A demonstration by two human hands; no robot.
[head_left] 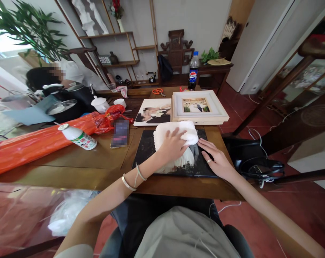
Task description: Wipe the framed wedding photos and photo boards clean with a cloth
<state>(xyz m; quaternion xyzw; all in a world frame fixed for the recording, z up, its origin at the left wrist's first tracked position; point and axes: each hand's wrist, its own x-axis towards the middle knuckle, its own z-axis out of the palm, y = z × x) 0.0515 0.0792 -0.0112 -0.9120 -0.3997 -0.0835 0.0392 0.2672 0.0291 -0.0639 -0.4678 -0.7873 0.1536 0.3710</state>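
Observation:
A dark photo panel (144, 152) with a pale dress pictured on it lies flat at the table's front edge. My left hand (173, 142) holds a folded white towel (175, 126) down against the panel, its fingers spread over the cloth. The towel covers the upper middle of the picture. At the panel's right side rests my right hand (215, 157), open and flat with fingers stretched out, its fingertips close to the towel. A ring is on one of its fingers.
Behind the panel lie a photo print (154, 111) and stacked white frames (218, 107). A cola bottle (194, 71) and orange-handled scissors (158, 91) stand farther back. Leftward are a phone (119, 133), a tipped white bottle (77, 137), an orange plastic-wrapped bundle (38, 141) and pots (62, 109); a person sits beyond.

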